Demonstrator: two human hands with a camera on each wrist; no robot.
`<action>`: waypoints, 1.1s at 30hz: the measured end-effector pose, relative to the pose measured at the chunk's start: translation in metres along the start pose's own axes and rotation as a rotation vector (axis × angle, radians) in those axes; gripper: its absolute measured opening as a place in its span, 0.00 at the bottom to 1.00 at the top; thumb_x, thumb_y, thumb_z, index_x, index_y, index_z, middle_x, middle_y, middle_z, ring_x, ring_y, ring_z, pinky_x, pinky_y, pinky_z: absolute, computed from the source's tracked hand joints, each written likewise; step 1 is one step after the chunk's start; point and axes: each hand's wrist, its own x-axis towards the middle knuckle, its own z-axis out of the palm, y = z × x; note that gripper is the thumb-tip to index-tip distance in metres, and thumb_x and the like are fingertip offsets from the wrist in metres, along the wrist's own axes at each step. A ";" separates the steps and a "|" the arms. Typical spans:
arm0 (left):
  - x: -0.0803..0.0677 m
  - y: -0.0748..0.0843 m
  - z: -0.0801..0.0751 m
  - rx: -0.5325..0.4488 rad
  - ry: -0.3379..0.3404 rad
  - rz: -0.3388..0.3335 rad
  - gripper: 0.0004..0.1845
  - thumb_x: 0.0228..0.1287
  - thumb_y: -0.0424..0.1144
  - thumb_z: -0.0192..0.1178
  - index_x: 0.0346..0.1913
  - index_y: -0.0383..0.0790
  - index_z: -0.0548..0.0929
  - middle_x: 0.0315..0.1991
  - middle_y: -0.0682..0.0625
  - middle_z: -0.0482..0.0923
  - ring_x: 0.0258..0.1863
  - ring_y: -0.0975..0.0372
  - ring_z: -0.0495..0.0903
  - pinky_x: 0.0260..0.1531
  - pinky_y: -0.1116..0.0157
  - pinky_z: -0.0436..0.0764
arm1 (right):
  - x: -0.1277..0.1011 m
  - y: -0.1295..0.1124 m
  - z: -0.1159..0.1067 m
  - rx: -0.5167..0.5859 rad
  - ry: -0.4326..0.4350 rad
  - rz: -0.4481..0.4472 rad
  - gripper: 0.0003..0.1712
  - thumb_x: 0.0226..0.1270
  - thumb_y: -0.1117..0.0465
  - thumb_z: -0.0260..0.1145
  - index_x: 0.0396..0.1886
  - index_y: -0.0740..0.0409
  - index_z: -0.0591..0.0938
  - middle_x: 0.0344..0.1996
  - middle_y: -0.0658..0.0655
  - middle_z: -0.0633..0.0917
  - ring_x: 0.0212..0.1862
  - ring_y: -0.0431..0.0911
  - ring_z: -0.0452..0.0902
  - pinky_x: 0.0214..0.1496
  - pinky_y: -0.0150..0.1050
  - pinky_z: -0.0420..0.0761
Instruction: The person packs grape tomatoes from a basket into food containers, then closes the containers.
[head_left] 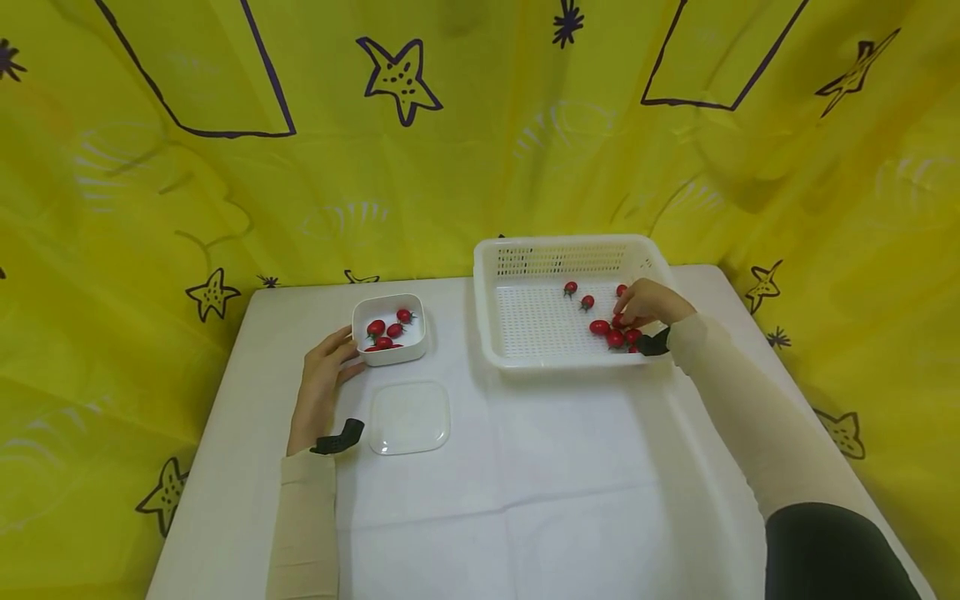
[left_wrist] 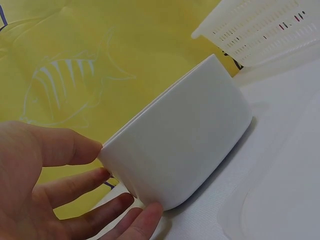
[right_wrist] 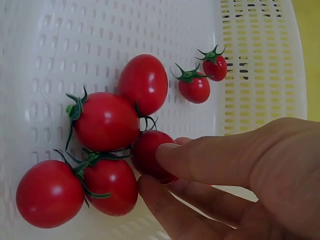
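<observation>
In the head view my right hand point(head_left: 654, 302) reaches into the white slotted basket point(head_left: 487, 333). Its thumb and fingers pinch a red cherry tomato point(right_wrist: 149, 155), seen close in the right wrist view. Around that one lie several more, such as a large tomato point(right_wrist: 106, 122) with a green stem. My left hand point(head_left: 321, 379) is at the left side of a small white square container point(head_left: 397, 357). In the left wrist view, its spread fingertips touch the container's wall point(left_wrist: 175, 135). Several cherry tomatoes point(head_left: 384, 342) lie inside the container.
A translucent square lid point(head_left: 410, 417) lies flat in front of the container. Two small tomatoes point(head_left: 587, 302) sit apart toward the basket's back. The white-covered table point(head_left: 570, 533) backs onto a yellow patterned curtain point(head_left: 465, 183), which also hangs along both sides.
</observation>
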 end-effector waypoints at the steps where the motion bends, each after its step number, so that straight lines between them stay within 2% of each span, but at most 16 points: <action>1: 0.000 0.000 0.000 -0.003 0.000 -0.001 0.28 0.82 0.46 0.52 0.81 0.52 0.65 0.81 0.49 0.62 0.68 0.58 0.70 0.62 0.72 0.82 | 0.000 0.001 0.000 -0.003 0.000 -0.003 0.20 0.65 0.75 0.64 0.56 0.82 0.79 0.52 0.72 0.81 0.34 0.41 0.83 0.41 0.29 0.88; 4: 0.001 0.000 0.000 -0.006 -0.003 -0.003 0.29 0.82 0.46 0.52 0.81 0.52 0.65 0.81 0.49 0.61 0.67 0.59 0.70 0.61 0.72 0.83 | 0.001 0.004 0.001 -0.003 0.006 -0.013 0.20 0.64 0.75 0.63 0.55 0.81 0.80 0.53 0.72 0.80 0.33 0.40 0.82 0.39 0.28 0.85; 11: 0.000 0.000 0.000 -0.013 -0.013 0.001 0.28 0.83 0.45 0.51 0.81 0.51 0.65 0.81 0.49 0.62 0.66 0.59 0.70 0.67 0.68 0.80 | 0.001 0.007 -0.001 0.032 0.018 -0.048 0.20 0.65 0.74 0.63 0.55 0.81 0.79 0.44 0.66 0.84 0.33 0.41 0.82 0.39 0.28 0.87; 14: -0.001 0.001 0.000 -0.014 -0.017 0.004 0.28 0.83 0.45 0.51 0.81 0.51 0.64 0.81 0.49 0.62 0.66 0.59 0.70 0.69 0.66 0.79 | 0.000 0.006 -0.003 0.052 0.013 -0.066 0.19 0.68 0.73 0.63 0.56 0.81 0.78 0.46 0.67 0.85 0.34 0.40 0.82 0.43 0.30 0.88; 16: -0.001 0.001 -0.001 -0.017 -0.021 0.006 0.29 0.83 0.45 0.50 0.81 0.51 0.64 0.81 0.49 0.62 0.65 0.59 0.70 0.70 0.66 0.79 | -0.001 0.004 -0.004 0.074 0.000 -0.082 0.20 0.70 0.72 0.63 0.57 0.80 0.78 0.46 0.67 0.86 0.37 0.41 0.83 0.49 0.35 0.90; 17: -0.001 0.001 -0.001 -0.020 -0.022 0.009 0.29 0.83 0.45 0.51 0.81 0.51 0.64 0.80 0.48 0.62 0.65 0.59 0.71 0.68 0.67 0.79 | 0.004 0.008 -0.005 0.098 -0.019 -0.094 0.17 0.70 0.71 0.64 0.55 0.76 0.81 0.45 0.64 0.88 0.37 0.41 0.84 0.50 0.35 0.90; 21: -0.001 0.001 -0.002 -0.030 -0.027 0.027 0.29 0.83 0.44 0.51 0.81 0.49 0.65 0.79 0.47 0.62 0.62 0.61 0.71 0.63 0.71 0.83 | 0.002 0.004 -0.009 0.115 -0.069 -0.125 0.19 0.74 0.69 0.61 0.59 0.76 0.79 0.47 0.63 0.88 0.42 0.42 0.86 0.65 0.47 0.86; 25: 0.000 0.001 -0.002 -0.035 -0.028 0.036 0.29 0.83 0.44 0.51 0.81 0.48 0.65 0.78 0.46 0.63 0.60 0.62 0.72 0.58 0.74 0.84 | -0.004 -0.005 -0.010 0.111 -0.085 -0.138 0.22 0.77 0.68 0.60 0.64 0.78 0.74 0.54 0.66 0.86 0.45 0.42 0.86 0.69 0.51 0.83; 33: 0.000 0.000 -0.002 -0.044 -0.024 0.038 0.28 0.82 0.43 0.52 0.81 0.46 0.65 0.77 0.46 0.64 0.58 0.62 0.72 0.55 0.75 0.85 | -0.006 -0.018 -0.007 0.211 -0.134 -0.163 0.24 0.80 0.65 0.59 0.68 0.75 0.73 0.64 0.67 0.82 0.57 0.48 0.87 0.75 0.55 0.75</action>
